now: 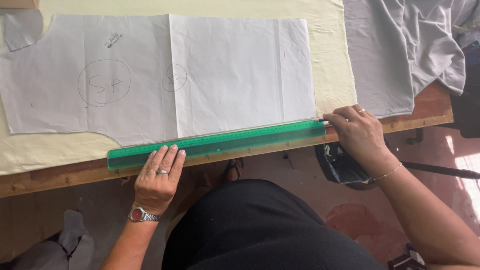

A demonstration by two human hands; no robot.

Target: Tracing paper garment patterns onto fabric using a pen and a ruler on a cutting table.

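Observation:
A long green transparent ruler [220,143] lies along the near edge of a white paper pattern piece [160,75], which rests on pale yellow cloth [330,55]. My left hand [159,177] presses flat on the ruler's left part, fingers together; it wears a ring and a wristwatch. My right hand [357,132] is at the ruler's right end, closed around a thin pencil [320,120] whose tip meets the ruler's upper edge. The paper carries hand-drawn circles with marks inside.
The wooden table edge [280,147] runs just under the ruler. Grey cloth [400,45] lies bunched at the table's far right corner. A small grey cloth scrap [22,27] sits at the top left. Below the table are my black skirt and a reddish floor.

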